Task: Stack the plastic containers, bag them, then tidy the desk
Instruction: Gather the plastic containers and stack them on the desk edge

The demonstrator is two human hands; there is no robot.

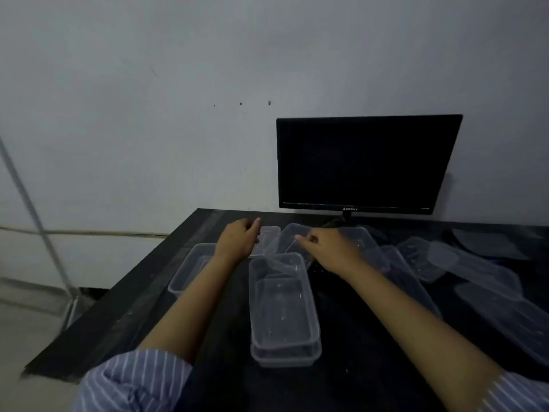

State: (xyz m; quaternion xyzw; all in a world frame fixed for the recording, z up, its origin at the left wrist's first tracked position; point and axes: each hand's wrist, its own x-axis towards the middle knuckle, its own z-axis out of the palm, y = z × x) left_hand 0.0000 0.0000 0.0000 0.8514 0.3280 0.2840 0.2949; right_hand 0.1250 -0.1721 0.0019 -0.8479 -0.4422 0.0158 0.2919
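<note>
Head view: right hand (329, 251) seems to pinch a tilted clear plastic container (292, 237) at frame centre; left hand (239, 237), fingers loosely curled, rests beside. Align it squarely over the nested stack (282, 307) on the black surface (118, 307) below.

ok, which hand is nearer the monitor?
Right. The right hand is just below and left of the monitor, fingers on a tilted clear container. The left hand is farther left, over another container.
</note>
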